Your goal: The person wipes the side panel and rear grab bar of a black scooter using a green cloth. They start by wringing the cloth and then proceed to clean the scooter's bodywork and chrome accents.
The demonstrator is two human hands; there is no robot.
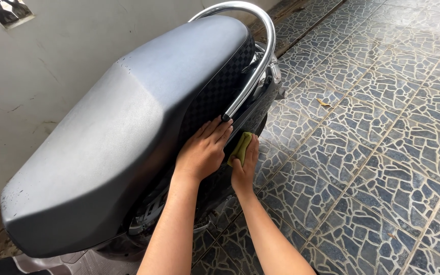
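Now, left hand [203, 150] flat against the checkered side of the scooter seat [128, 122], fingers spread and straight, grip open, holding nothing. Right hand [244, 170] just beside it, grip closed around a folded green cloth [241, 147], pressing it onto the dark side panel [253, 119] below the seat edge. Fingertips close under the lower end of the chrome grab rail [260, 56]. Blue mosaic floor tiles [383, 153] off to the right, pale wall [36, 76] on the left.

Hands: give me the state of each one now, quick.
Left hand: open, flat against the scooter seat's side.
Right hand: closed on a green cloth, pressed to the scooter's dark side panel.
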